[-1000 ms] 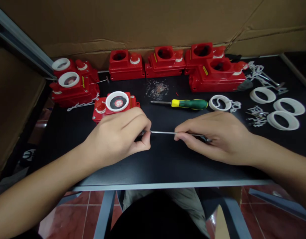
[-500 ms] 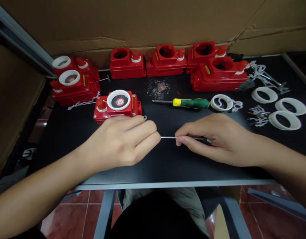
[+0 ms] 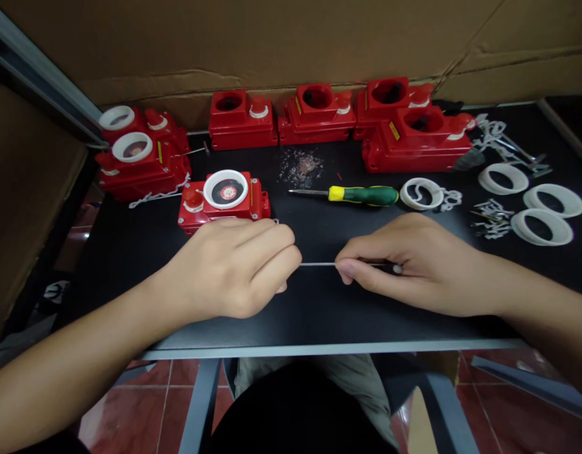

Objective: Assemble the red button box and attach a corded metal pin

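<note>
A thin metal rod (image 3: 318, 264) spans the gap between my two hands, above the black tabletop's front part. My left hand (image 3: 238, 268) is closed in a fist around its left part, hiding that end. On the other side, my right hand (image 3: 408, 265) pinches the rod between thumb and forefinger. A small rounded metal head (image 3: 397, 269) shows by the right palm. Just behind my left hand lies a red box (image 3: 200, 221) with a white ring (image 3: 209, 194) around a dark round window and a red knob; the hand partly covers its front.
A green and yellow screwdriver (image 3: 364, 195) lies behind my hands, near scattered debris (image 3: 301, 167). More red boxes (image 3: 243, 132) line the cardboard wall, others (image 3: 144, 173) stand left. At right are white rings (image 3: 542, 228), chains and small metal rods (image 3: 517, 151), and small hardware (image 3: 492, 219).
My left hand has shifted slightly left and down, with a fingertip now showing beneath it. A little more rod shows between the hands, and the small head by my right palm has turned slightly.
</note>
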Motion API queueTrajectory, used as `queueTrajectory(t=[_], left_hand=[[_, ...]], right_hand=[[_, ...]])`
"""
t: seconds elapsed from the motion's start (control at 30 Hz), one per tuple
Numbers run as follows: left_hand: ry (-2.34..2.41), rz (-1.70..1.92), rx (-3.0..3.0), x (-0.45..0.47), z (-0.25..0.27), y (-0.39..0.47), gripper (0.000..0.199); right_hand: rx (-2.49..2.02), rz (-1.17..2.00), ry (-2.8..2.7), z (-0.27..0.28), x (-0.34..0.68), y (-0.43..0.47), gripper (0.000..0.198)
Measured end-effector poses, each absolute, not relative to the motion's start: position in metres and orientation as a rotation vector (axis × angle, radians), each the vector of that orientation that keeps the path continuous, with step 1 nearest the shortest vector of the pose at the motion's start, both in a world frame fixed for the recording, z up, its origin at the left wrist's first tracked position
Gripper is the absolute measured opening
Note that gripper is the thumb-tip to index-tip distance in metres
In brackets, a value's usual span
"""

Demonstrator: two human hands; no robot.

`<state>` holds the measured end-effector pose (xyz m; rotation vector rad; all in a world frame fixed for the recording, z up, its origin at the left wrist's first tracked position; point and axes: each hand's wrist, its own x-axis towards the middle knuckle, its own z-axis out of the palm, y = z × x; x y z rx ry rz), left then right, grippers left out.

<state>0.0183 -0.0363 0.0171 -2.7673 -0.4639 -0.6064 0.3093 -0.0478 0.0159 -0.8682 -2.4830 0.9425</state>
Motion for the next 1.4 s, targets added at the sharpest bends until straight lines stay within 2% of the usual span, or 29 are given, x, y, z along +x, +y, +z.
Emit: queueTrajectory(t=[0.3, 0.47, 0.67, 0.8, 0.87, 0.97, 1.03, 1.1, 1.2, 1.27, 1.4], left_hand=[[-0.418, -0.625, -2.763, 0.017, 0.015, -0.033, 0.028], [-0.453, -0.7, -2.782, 0.016, 0.01, -0.032, 0.019], [-0.728, -0.919, -3.032, 0.02, 0.001, -0.033, 0.023], [-0.691, -0.887, -2.983, 0.018, 0.001, -0.033, 0.022], [-0.574, -0.796, -2.894, 0.016, 0.005, -0.033, 0.017], [-0.426, -0.672, -2.852, 0.013, 0.011, -0.034, 0.007], [-0.401, -0.653, -2.873, 0.013, 0.011, -0.034, 0.006], [-0.477, -0.701, -2.922, 0.014, 0.007, -0.034, 0.013], [-0.684, -0.817, -3.07, 0.018, 0.0, -0.032, 0.02], [-0.814, -0.878, -3.167, 0.021, -0.002, -0.031, 0.019], [-0.969, -0.999, -3.283, 0.025, -0.004, -0.031, 0.015]], right_hand=[[-0.971, 1.016, -2.472, 0.017, 0.305, -0.051, 0.048], [-1.0, 1.051, -2.497, 0.017, 0.302, -0.052, 0.052], [-0.883, 0.65, -2.605, 0.009, 0.307, -0.054, 0.041], [-0.844, 0.46, -2.619, 0.007, 0.309, -0.055, 0.037], [-0.852, 0.577, -2.596, 0.009, 0.307, -0.056, 0.04], [-0.886, 0.924, -2.526, 0.014, 0.304, -0.055, 0.05], [-0.898, 1.059, -2.503, 0.015, 0.302, -0.055, 0.053], [-0.897, 0.945, -2.541, 0.013, 0.302, -0.055, 0.051], [-0.841, 0.482, -2.651, 0.005, 0.306, -0.055, 0.042], [-0.781, 0.287, -2.695, 0.0, 0.308, -0.054, 0.041], [-0.762, 0.422, -2.724, -0.007, 0.313, -0.046, 0.039]])
